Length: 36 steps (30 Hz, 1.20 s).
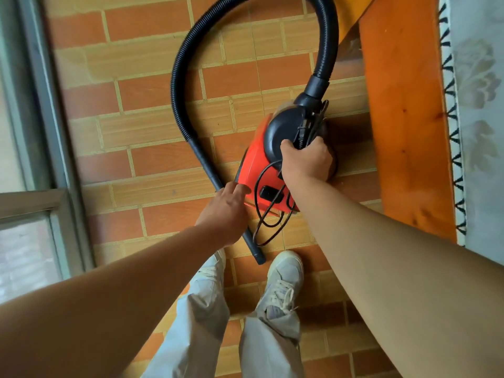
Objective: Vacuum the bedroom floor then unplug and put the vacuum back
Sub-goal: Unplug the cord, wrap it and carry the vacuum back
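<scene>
A small red and black vacuum (257,165) hangs just above the brick-patterned floor beside the bed. My right hand (305,159) grips its black top handle together with a bundle of black power cord (266,211), whose loops dangle below the body. The black ribbed hose (182,66) arcs from the vacuum's front round to a rigid black tube (253,246) that slants down toward my feet. My left hand (225,211) holds that tube, fingers curled round it near the red body.
An orange wooden bed frame (403,118) with a pale patterned cover (477,105) runs along the right. A grey window or door frame (49,132) stands on the left. My two white shoes (283,279) are on the tiles just below the tube's end.
</scene>
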{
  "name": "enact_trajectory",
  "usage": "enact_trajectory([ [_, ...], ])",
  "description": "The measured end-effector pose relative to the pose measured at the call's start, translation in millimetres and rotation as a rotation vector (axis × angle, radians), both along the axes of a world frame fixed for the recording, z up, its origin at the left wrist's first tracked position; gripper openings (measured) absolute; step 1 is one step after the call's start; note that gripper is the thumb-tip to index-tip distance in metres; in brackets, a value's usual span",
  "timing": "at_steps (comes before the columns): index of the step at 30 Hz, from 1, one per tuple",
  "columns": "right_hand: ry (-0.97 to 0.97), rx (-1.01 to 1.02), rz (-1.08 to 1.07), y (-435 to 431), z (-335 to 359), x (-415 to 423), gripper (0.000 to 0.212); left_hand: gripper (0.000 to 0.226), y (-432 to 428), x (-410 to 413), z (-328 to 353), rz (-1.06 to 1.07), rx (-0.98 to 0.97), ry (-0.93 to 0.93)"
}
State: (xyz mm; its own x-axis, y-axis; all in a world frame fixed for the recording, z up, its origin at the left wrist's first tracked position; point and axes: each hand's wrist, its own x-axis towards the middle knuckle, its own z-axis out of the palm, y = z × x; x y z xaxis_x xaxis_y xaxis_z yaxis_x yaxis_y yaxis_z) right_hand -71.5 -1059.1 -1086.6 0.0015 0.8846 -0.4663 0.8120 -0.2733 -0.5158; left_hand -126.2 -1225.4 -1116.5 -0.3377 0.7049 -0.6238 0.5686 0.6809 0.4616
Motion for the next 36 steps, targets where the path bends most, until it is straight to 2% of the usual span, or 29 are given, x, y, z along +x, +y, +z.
enact_trajectory([
  [9,0.036,0.029,-0.010,-5.6,-10.1,-3.5,0.018,0.042,-11.3,0.2,-16.5,0.011,-0.053,0.013],
  [17,0.030,0.021,0.069,-5.3,-7.2,4.9,0.019,0.048,-26.0,1.3,-27.4,-0.024,-0.061,0.051],
  [21,-0.060,0.029,0.134,-8.8,-4.4,24.6,0.025,0.043,-35.2,4.9,-30.8,-0.119,-0.083,0.094],
  [24,-0.084,0.060,0.189,-7.4,-6.6,38.9,0.026,0.049,-40.9,10.5,-42.5,-0.223,-0.110,0.160],
  [28,-0.068,0.132,0.217,-5.7,-15.1,44.4,0.027,0.049,-46.0,19.5,-77.5,-0.439,-0.098,0.266],
  [36,-0.067,0.274,0.216,-8.0,-33.4,45.3,0.029,0.049,-57.1,23.6,-145.5,-0.599,-0.232,0.442],
])
